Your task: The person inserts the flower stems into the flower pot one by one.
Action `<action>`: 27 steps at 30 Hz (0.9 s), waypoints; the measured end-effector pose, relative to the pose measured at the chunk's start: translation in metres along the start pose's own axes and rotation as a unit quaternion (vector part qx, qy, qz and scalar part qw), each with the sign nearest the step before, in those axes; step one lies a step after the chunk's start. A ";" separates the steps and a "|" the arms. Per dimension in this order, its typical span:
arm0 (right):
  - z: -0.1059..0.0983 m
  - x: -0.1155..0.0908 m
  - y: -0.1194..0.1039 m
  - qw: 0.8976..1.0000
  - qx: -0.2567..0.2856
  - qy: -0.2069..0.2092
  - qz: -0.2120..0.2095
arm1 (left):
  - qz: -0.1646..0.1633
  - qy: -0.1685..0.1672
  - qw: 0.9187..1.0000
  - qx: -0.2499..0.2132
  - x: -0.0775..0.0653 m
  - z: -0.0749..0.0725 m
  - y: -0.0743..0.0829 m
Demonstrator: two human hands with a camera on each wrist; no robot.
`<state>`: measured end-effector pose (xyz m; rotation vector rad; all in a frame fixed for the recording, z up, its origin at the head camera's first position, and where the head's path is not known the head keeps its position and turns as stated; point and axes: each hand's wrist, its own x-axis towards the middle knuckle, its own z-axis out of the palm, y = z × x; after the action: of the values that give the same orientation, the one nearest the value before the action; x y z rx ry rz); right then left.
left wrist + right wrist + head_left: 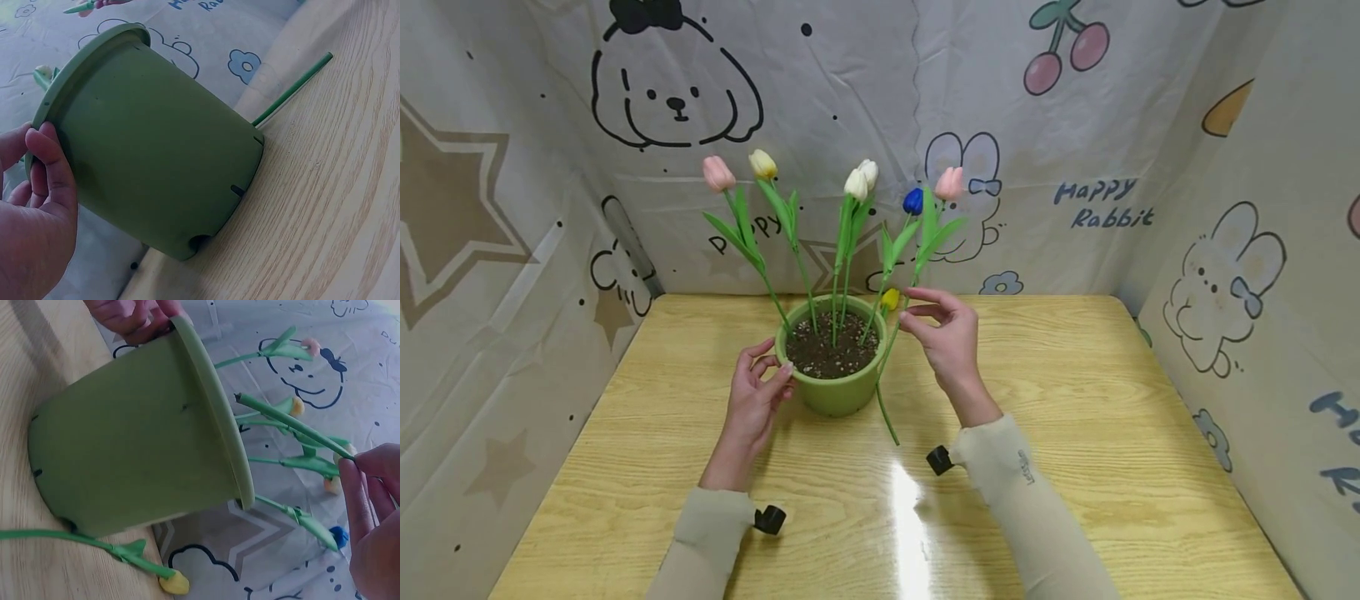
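Note:
A green flowerpot (pixel 838 395) filled with dark soil (pixel 820 354) stands on the table. My left hand (pixel 758 392) grips its rim on the left side, thumb at the edge. Right of the pot, my right hand (pixel 946 337) pinches the stem of a pink tulip (pixel 950 183), whose bloom points up. In the right wrist view that stem's cut lower end (pixel 240 397) is close by the pot's rim. Standing in the soil are another pink tulip (pixel 718 173), a pale yellow tulip (pixel 763 164), white tulips (pixel 856 184) and a blue tulip (pixel 913 201).
A bright yellow tulip (pixel 890 299) lies on the wooden table (pixel 1060 400) along the pot's right side, its stem (pixel 886 410) reaching toward the front. Printed fabric (pixel 820 75) hangs behind the table and at both sides.

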<state>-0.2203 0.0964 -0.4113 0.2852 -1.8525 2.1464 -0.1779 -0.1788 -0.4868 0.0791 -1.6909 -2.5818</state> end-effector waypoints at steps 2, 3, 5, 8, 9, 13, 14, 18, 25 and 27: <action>0.005 0.000 0.000 1.000 0.006 -0.002 -0.005 | -0.001 0.003 1.000 0.000 0.000 0.000 0.000; 0.008 0.000 -0.001 1.000 0.008 -0.002 -0.007 | -0.001 0.004 1.000 0.000 0.000 -0.001 0.000; 0.012 0.000 -0.001 1.000 0.010 -0.003 -0.012 | -0.001 0.004 1.000 0.000 -0.001 -0.001 0.000; 0.019 0.002 -0.001 1.000 0.011 -0.004 -0.020 | 0.001 0.002 1.000 -0.001 -0.001 0.000 0.000; 0.021 0.003 -0.001 1.000 0.009 -0.004 -0.022 | 0.001 0.001 1.000 0.000 0.000 0.000 0.000; 0.029 0.005 0.000 1.000 0.006 -0.005 -0.028 | 0.002 0.001 1.000 0.000 0.000 0.001 0.000; 0.030 0.005 0.000 1.000 0.005 -0.005 -0.028 | 0.002 0.001 1.000 -0.001 0.000 0.001 0.000; 0.037 0.006 0.001 0.999 0.010 -0.008 -0.035 | 0.002 0.004 1.000 -0.004 0.000 0.001 -0.001; 0.044 0.006 0.004 0.999 0.013 -0.002 -0.042 | 0.003 -0.001 1.000 -0.002 0.000 0.001 -0.001; 0.046 0.006 0.006 0.999 0.012 0.001 -0.045 | 0.001 -0.001 1.000 -0.003 0.000 0.000 0.000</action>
<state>-0.2298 0.0512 -0.4078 0.3638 -1.7792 2.1097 -0.1780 -0.1783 -0.4871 0.0742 -1.6830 -2.5851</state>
